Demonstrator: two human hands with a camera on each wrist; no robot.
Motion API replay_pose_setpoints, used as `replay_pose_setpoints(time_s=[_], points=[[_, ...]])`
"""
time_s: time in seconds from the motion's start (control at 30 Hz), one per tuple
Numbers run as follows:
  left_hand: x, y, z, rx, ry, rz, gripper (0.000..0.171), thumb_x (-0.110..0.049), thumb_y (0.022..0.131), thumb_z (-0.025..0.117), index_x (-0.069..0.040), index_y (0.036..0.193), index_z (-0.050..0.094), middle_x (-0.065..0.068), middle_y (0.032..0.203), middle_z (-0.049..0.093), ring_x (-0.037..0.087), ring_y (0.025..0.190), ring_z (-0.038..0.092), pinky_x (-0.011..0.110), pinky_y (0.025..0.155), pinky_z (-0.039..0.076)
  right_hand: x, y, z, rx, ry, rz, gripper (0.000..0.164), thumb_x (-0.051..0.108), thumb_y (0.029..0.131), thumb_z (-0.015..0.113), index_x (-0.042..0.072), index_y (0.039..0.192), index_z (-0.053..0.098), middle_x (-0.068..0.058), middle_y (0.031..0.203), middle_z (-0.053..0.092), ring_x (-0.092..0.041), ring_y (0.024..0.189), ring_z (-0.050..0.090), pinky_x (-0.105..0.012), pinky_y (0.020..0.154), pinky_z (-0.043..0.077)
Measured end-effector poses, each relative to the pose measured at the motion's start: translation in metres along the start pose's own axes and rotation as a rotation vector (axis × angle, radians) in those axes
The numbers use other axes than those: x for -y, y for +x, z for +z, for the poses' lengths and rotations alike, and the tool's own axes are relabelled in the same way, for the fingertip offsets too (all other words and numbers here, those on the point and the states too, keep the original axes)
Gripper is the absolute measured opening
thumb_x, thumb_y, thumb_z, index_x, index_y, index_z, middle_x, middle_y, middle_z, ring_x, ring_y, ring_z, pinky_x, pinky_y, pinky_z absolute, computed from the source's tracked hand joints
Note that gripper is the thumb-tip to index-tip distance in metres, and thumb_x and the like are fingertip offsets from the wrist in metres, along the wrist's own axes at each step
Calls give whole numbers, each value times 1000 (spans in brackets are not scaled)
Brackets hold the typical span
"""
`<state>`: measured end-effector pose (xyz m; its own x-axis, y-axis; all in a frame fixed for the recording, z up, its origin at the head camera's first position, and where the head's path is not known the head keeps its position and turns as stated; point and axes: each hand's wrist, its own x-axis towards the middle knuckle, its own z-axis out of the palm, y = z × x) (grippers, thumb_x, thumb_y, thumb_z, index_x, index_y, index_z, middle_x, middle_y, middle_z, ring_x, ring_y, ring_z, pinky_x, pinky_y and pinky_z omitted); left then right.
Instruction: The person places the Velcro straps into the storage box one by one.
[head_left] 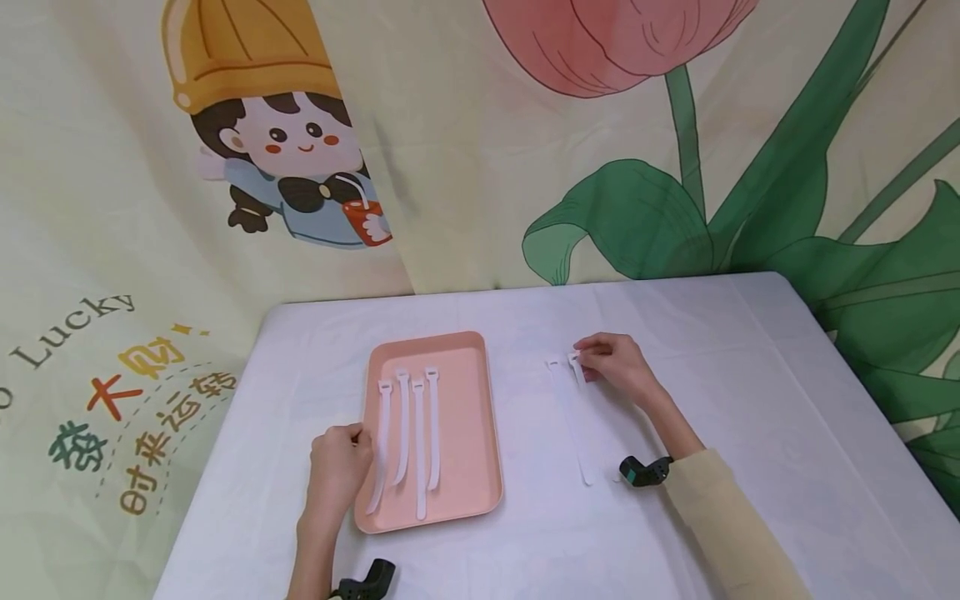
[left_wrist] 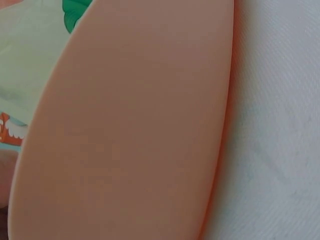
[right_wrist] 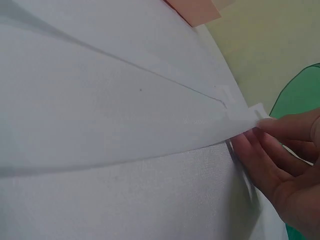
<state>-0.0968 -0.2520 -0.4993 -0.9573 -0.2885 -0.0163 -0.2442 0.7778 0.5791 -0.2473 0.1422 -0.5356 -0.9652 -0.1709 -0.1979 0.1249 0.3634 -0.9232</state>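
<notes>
A pink tray (head_left: pixel 457 508) holds several white cable ties (head_left: pixel 420 450), laid lengthwise with their slotted heads toward the far end. My left hand (head_left: pixel 341 462) grips the tray's left rim, fingers curled at the edge. In the left wrist view the tray's outer wall (left_wrist: pixel 125 120) fills most of the picture, and a bit of finger (left_wrist: pixel 6 175) shows at the left. To the right of the tray, my right hand (head_left: pixel 615 362) pinches a white cable tie (right_wrist: pixel 200 147) near its head. Another cable tie (head_left: pixel 572 425) lies on the white tablecloth just left of that hand.
The tray stands on a table with a white cloth (head_left: pixel 540 550). A printed curtain (head_left: pixel 465 167) with a cartoon figure and a large tulip hangs right behind the table's far edge. Black wrist cameras (head_left: pixel 645 471) sit on both wrists.
</notes>
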Motion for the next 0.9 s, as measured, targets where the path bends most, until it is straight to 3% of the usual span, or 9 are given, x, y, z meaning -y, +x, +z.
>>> replay_pose_setpoints(time_s=[0.3,0.9], points=[[1,0,1,-6,7,-4,24,1,96,53,12,100,74,12,66,63,15,53,52,25,46,40,1,-4,-3,-19,-7,-11,23,7,100,64,-3,120,68,-22,110,70,-23,81,68,-31,72,61],[1,0,2,4,-5,-6,24,1,96,52,12,98,74,10,63,58,15,53,50,25,46,38,21,-8,-11,-33,25,-28,25,8,101,63,-2,124,67,-22,112,68,-25,84,69,-33,70,62]])
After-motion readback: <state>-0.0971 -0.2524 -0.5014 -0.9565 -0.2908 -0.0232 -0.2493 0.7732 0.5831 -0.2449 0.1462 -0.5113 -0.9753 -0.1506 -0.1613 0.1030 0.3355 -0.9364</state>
